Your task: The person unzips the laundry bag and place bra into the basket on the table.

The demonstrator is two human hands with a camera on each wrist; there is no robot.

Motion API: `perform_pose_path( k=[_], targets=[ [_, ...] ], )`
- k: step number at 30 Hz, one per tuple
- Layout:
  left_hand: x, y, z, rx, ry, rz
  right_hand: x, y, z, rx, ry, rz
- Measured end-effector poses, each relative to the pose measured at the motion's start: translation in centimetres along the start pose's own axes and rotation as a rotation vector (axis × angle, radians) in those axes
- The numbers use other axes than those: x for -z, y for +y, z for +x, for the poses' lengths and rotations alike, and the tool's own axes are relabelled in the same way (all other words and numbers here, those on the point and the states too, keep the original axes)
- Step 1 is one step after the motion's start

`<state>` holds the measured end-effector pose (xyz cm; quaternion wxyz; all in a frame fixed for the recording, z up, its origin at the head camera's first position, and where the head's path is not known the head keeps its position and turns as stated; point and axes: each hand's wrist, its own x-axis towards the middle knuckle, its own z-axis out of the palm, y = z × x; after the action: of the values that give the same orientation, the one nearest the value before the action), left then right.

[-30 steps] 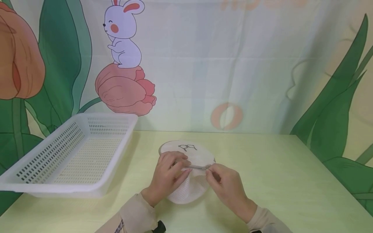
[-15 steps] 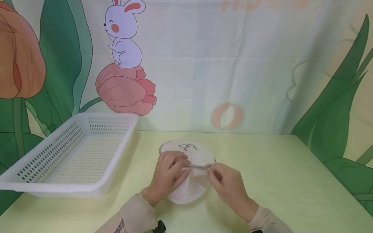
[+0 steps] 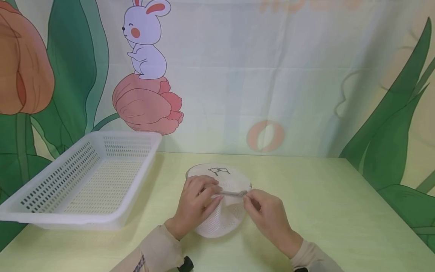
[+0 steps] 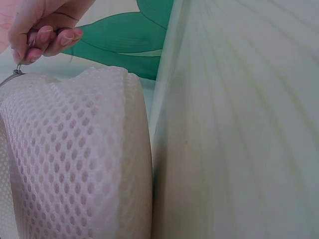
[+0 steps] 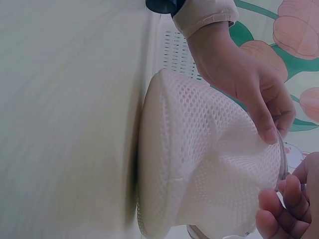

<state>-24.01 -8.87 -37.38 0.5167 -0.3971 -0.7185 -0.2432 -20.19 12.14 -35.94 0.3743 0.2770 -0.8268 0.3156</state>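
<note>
Left hand (image 3: 195, 202) and right hand (image 3: 267, 211) at the zip (image 3: 230, 194) of a white mesh bag (image 3: 219, 223)

Nearest, two beige sleeves (image 3: 162, 247) enter from the bottom edge, with a black object (image 3: 185, 264) partly in view by the left wrist. The left hand reaches in with its back up and its fingers bent over the bag. From above it covers part of the zip; the right wrist view shows the thumb pressed on the mesh and the fingers behind, so it clamps the fabric. The right hand comes in from the other side, fingers curled. The left wrist view alone makes plain the small metal zip pull (image 4: 19, 68) pinched between its thumb and forefinger.

The bag stands on the pale green table (image 3: 326, 211), between the hands; the wrist views show its bulging mesh side. Only the head view shows the dark line drawing (image 3: 219, 172) on its far part.

Beyond, to the left and apart from the bag, sits a white perforated basket (image 3: 85, 218). Behind the table hangs a backdrop (image 3: 306, 90) printed with a rabbit (image 3: 149, 62) on a pink tulip (image 3: 142, 104).
</note>
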Motion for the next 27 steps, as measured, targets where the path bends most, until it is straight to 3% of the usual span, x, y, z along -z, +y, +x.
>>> perform_pose_path(
  k=[17, 27],
  targets=[
    [0.18, 0.08, 0.34, 0.004, 0.006, 0.015, 0.31, 0.53, 0.29, -0.039, -0.011, 0.006],
    [-0.17, -0.09, 0.21, 0.016, -0.026, 0.031, 0.52, 0.71, 0.39, -0.087, -0.102, 0.079]
  ],
)
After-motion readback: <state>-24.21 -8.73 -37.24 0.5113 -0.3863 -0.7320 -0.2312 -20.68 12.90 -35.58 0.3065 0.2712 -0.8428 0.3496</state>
